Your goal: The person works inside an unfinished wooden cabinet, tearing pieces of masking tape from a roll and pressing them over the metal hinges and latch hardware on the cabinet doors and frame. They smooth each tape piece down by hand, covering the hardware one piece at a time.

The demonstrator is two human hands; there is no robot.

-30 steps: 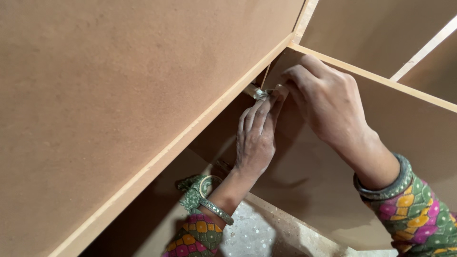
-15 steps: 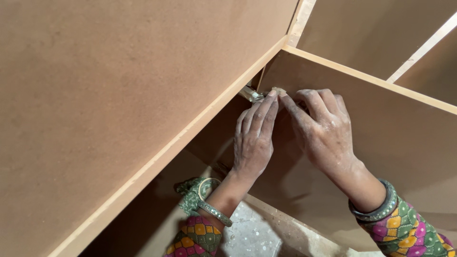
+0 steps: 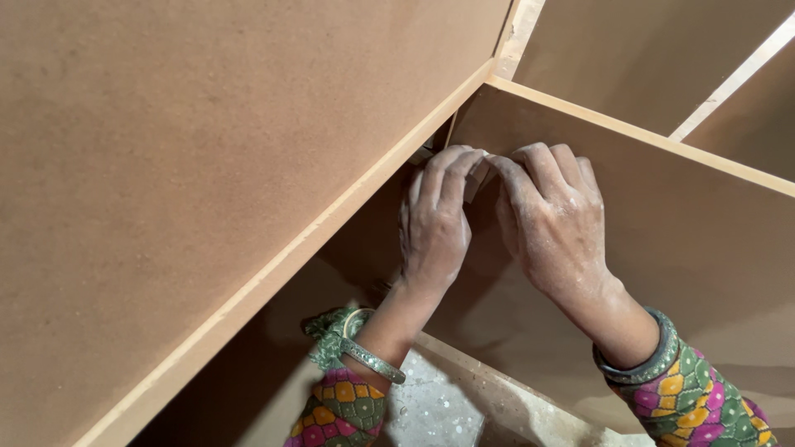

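Observation:
Both my hands reach up into the inner corner where two brown fibreboard panels meet. My left hand [image 3: 435,223] and my right hand [image 3: 551,215] are dusty, and their fingertips touch each other right at the corner. A small pale piece [image 3: 478,185] shows between the thumbs and forefingers, pinched from both sides. A sliver of a metal fitting [image 3: 423,154] peeks out beside my left fingers, mostly hidden. The big slanting panel [image 3: 207,165] is to the left, and the upright panel [image 3: 679,215] lies behind my right hand.
The pale raw edge [image 3: 331,223] of the big panel runs diagonally past my left wrist. Another board and a light strip [image 3: 729,79] sit at the top right. A speckled grey floor [image 3: 431,406] and a lower board edge show below my wrists.
My right hand has come down and left, so its fingers now meet the left fingertips. The metal fitting that was plainly visible is now almost covered by my fingers.

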